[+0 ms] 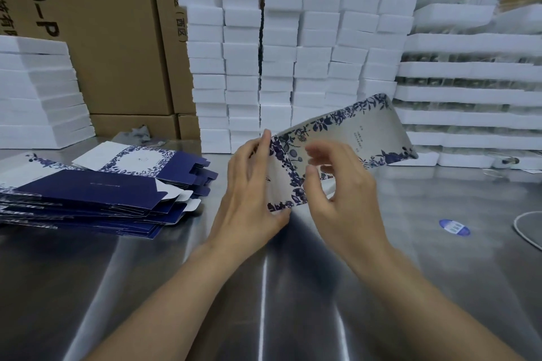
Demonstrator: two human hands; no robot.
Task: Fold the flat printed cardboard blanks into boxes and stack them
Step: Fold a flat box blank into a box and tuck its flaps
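Observation:
A white cardboard blank with a blue floral border [349, 133] is held above the middle of the steel table [264, 287], slanting up to the right. My left hand [249, 187] grips its near end, fingers along the left edge and thumb at the lower corner. My right hand [340, 184] is in front of the blank with curled, blurred fingers at the end flap; its exact hold is unclear. A pile of flat navy and white blanks [96, 196] lies on the table at the left.
Stacks of white foam blocks [281, 61] form a wall at the back, with foam trays [469, 97] to the right and more foam [38, 97] at far left. Brown cartons [111, 38] stand behind. A blue round sticker [454, 226] and a white cord [525, 231] lie at the right.

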